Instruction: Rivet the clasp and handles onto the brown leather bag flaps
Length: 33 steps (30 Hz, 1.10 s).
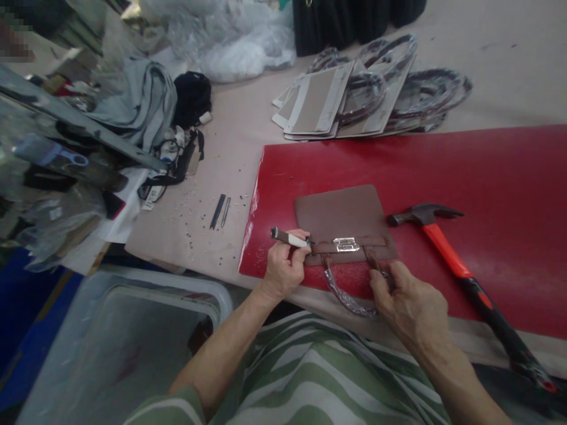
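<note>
A brown bag panel (339,209) lies on the red sheet, with a strap and a silver metal clasp (346,244) across its lower part. My left hand (286,268) is closed around a short punch-like tool (290,238) with a dark end and a pale shaft. The tool lies at the left end of the strap; whether it touches the panel is hard to make out. A plastic-wrapped bag handle (348,300) loops down from the panel's lower edge. At the loop's right side, my right hand (411,298) grips the handle between thumb and fingers.
A claw hammer (447,248) with a red and black handle lies right of the panel on the red sheet (500,195). Two thin tools (220,211) and small bits lie left. More bag pieces (319,97) are stacked behind. A plastic bin (57,354) stands below left.
</note>
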{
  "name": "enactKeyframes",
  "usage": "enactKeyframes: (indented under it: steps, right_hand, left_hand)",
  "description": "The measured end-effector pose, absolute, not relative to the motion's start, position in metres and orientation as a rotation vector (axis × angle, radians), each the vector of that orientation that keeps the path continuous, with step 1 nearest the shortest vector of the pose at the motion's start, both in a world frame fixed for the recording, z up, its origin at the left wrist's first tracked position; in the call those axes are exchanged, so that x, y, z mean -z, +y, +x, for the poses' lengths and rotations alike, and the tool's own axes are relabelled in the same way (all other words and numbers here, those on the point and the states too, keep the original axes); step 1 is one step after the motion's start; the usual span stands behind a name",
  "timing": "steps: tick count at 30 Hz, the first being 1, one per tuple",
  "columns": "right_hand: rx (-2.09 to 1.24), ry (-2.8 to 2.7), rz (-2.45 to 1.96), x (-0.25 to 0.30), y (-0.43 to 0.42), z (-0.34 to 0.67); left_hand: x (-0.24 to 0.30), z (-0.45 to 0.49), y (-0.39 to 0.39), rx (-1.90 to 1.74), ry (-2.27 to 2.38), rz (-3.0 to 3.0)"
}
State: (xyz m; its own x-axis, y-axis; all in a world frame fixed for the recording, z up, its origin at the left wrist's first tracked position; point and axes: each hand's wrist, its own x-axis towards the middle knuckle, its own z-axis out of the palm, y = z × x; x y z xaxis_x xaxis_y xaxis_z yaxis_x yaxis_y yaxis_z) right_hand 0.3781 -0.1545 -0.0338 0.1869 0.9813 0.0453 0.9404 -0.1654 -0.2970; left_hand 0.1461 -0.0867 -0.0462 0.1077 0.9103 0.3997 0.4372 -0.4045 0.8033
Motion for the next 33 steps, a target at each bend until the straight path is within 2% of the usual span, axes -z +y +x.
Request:
enactKeyframes:
  steps: [23,33]
  right_hand:
    - [-0.176,-1.875,-2.116,0.0330,-0.1572,0.3791]
    - [-0.294,-1.934,-2.172,0.0303,-0.1568,0.3784]
  left_hand:
    - [0.0510,0.1541,-0.0875,-1.326,1.265,2.220]
    - [0.0510,0.1502,-0.0807,-1.255,1.114,2.193]
